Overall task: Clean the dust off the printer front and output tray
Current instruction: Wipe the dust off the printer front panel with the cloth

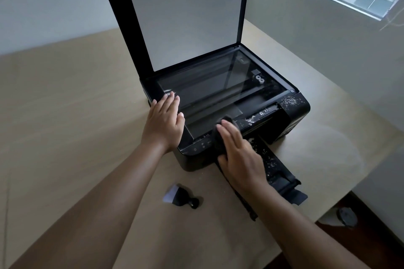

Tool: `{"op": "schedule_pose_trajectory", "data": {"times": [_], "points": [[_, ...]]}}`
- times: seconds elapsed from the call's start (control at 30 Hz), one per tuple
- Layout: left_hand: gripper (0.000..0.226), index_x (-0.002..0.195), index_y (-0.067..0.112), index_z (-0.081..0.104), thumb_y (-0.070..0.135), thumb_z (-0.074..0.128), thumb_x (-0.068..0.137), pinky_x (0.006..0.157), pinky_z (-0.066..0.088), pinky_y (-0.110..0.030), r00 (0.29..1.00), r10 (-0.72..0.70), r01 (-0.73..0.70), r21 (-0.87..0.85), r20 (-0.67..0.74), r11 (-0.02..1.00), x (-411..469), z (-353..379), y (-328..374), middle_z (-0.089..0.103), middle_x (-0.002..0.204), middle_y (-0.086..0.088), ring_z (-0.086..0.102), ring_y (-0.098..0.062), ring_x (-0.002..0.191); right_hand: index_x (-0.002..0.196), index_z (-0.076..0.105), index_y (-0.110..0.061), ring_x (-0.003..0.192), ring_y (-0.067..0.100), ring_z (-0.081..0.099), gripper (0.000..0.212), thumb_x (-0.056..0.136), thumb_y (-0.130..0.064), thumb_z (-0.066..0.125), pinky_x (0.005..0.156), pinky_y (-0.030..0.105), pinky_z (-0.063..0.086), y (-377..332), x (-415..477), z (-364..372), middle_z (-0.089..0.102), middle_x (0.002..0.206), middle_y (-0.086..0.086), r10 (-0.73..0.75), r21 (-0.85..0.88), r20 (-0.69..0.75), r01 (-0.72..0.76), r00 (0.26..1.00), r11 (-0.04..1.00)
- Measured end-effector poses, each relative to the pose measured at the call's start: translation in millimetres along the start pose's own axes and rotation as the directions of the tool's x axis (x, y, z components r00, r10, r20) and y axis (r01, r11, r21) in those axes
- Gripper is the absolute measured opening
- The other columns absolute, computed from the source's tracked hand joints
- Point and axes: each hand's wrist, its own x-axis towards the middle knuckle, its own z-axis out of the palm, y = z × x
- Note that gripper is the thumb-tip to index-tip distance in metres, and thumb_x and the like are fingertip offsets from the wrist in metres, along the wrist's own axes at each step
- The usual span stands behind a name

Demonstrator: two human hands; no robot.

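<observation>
The printer stood on the table, lid raised, its dust-flecked output tray extended near-right. The left hand lay flat on its left edge. The right hand, fingers straight, pressed a dark cloth onto the front panel.

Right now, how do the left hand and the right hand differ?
The left hand lies bare on the left edge of the printer, beside the glass. The right hand presses a dark cloth onto the front panel. The left hand sits farther back, while the right hand is nearer, by the dusty tray. Both are flat with straight fingers, and both bear on the printer.
</observation>
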Motion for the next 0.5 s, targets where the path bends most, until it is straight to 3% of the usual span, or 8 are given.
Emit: {"op": "schedule_pose_trajectory", "data": {"times": [0.13, 0.5], "points": [[0.054, 0.154, 0.011, 0.025, 0.027, 0.03, 0.103, 0.118, -0.01, -0.028, 1.0, 0.002, -0.002, 0.004, -0.002, 1.0, -1, -1, 0, 0.016, 0.164, -0.003, 0.007, -0.015, 0.151, 0.141, 0.032, -0.028, 0.095, 0.029, 0.059, 0.065, 0.081, -0.019, 0.056, 0.061, 0.036, 0.052, 5, 9, -5, 0.024, 0.151, -0.015, 0.103, -0.02, -0.049, -0.104, 0.993, 0.994], [0.053, 0.154, 0.011, 0.026, 0.024, 0.034, 0.103, 0.119, -0.008, -0.029, 1.0, -0.002, 0.002, -0.008, -0.018, 1.0, -1, -2, 1, 0.018, 0.164, -0.002, 0.009, -0.015, 0.151, 0.111, 0.047, -0.021, 0.076, 0.026, 0.055, 0.031, 0.081, -0.024, 0.055, 0.052, 0.028, 0.036, 4, 27, -24, 0.044, 0.124, -0.006, 0.019, -0.079, -0.003, -0.019, 1.0, 0.997]]}}
